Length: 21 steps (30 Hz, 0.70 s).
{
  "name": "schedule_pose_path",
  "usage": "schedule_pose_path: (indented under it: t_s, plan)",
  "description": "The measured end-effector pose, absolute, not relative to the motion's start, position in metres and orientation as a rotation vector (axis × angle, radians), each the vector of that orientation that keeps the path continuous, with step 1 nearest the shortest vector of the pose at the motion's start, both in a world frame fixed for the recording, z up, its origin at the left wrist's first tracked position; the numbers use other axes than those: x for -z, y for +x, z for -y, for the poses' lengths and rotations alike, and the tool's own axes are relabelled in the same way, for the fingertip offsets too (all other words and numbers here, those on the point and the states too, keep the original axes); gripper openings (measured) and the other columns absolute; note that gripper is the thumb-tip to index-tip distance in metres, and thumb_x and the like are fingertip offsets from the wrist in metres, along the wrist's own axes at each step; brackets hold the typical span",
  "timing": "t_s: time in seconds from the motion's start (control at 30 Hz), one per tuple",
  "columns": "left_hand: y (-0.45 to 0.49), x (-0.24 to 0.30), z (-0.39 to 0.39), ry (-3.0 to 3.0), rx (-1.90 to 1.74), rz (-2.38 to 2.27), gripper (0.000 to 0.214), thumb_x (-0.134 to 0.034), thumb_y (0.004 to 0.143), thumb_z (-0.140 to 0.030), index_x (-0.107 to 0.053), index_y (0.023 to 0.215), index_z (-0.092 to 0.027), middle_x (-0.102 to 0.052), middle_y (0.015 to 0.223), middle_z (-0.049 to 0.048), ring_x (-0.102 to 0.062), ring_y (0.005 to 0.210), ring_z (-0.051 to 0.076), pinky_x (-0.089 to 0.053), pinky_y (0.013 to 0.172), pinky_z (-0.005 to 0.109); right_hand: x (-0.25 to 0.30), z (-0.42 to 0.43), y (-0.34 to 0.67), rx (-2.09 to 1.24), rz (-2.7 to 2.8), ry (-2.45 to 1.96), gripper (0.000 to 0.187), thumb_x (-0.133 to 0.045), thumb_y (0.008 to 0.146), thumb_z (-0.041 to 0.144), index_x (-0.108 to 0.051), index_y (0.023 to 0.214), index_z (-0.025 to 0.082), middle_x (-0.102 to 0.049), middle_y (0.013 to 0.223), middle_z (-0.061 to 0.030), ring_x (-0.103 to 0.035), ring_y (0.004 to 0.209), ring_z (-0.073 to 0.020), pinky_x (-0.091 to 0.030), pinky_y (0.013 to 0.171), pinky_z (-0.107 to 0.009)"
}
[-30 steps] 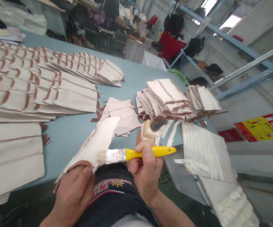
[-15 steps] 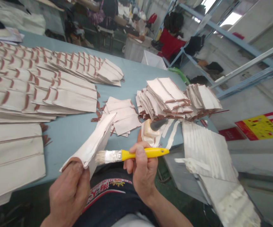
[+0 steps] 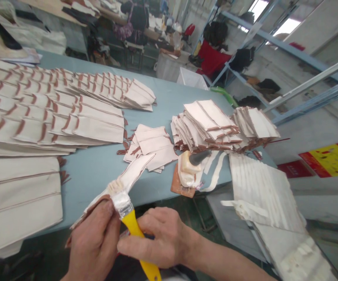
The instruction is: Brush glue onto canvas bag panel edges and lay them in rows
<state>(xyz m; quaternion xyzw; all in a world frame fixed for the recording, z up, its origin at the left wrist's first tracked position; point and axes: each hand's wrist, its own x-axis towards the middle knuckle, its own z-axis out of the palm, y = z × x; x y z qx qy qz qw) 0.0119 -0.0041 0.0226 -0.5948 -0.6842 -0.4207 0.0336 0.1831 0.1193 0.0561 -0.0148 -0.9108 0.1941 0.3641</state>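
Observation:
My left hand is closed on the near end of a cream fabric piece with a brown edge, holding it up at the table's front edge. In my right hand is a paintbrush with a yellow handle, its fingers wrapped round the handle. The pale bristles touch the upper side of the piece, just beyond my left fingers. Behind it lies a small pile of similar cream pieces. To the right stands a whitish container with a dark cone-shaped part, on a brown patch.
Overlapping rows of cream pieces cover the left of the blue-green table. Stacked pieces stand at the right. White strips lie on a board beside the table's right end. A person is in the background.
My right hand has swung the paintbrush from lying level beside the fabric piece to pointing up and away, its bristles now on the piece. The fabric piece is tilted lower.

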Motion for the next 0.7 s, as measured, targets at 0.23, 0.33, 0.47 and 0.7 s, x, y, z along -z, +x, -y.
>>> schedule_pose_path:
  t_s: [0.23,0.33,0.47,0.7]
  plan:
    - [0.018,-0.022,0.008,-1.685,1.294,2.057,0.016,-0.055,0.111,-0.017,-0.065,0.102,-0.025,-0.077,0.082,0.0,-0.077,0.064,0.017,-0.059,0.063,0.024,-0.067,-0.108,0.193,-1.03,1.896,-0.257,0.012,-0.06,0.116,0.035,-0.071,0.116,0.031,-0.067,0.072,0.0048,-0.058,0.055,-0.0139,-0.049,0.054,-0.025]
    - [0.017,-0.024,0.007,-1.703,1.27,2.007,0.018,-0.056,0.108,-0.011,-0.062,0.098,-0.025,-0.072,0.077,-0.0023,-0.073,0.06,0.015,-0.056,0.06,0.024,-0.069,-0.089,0.179,-1.497,1.262,-0.554,0.022,-0.051,0.12,0.044,-0.068,0.111,0.034,-0.061,0.065,0.0081,-0.049,0.048,-0.0121,-0.046,0.05,-0.021]
    - [0.017,-0.026,0.004,-1.733,1.33,2.023,0.028,-0.056,0.105,-0.005,-0.054,0.088,-0.028,-0.056,0.062,-0.0084,-0.06,0.047,0.012,-0.051,0.054,0.022,-0.06,-0.073,0.156,-2.031,0.81,-0.675,0.042,-0.067,0.106,0.07,-0.063,0.099,0.029,-0.053,0.055,0.0118,-0.032,0.04,-0.0079,-0.04,0.042,-0.016]
    - [0.018,-0.017,0.005,-1.744,1.403,1.96,0.027,-0.058,0.102,-0.002,-0.055,0.091,-0.027,-0.061,0.07,-0.0054,-0.068,0.06,0.014,-0.057,0.064,0.021,-0.06,-0.089,0.164,-2.208,0.438,-0.936,0.055,-0.101,0.075,0.06,-0.062,0.094,0.028,-0.042,0.054,0.0155,-0.026,0.044,-0.0067,-0.038,0.041,-0.015]
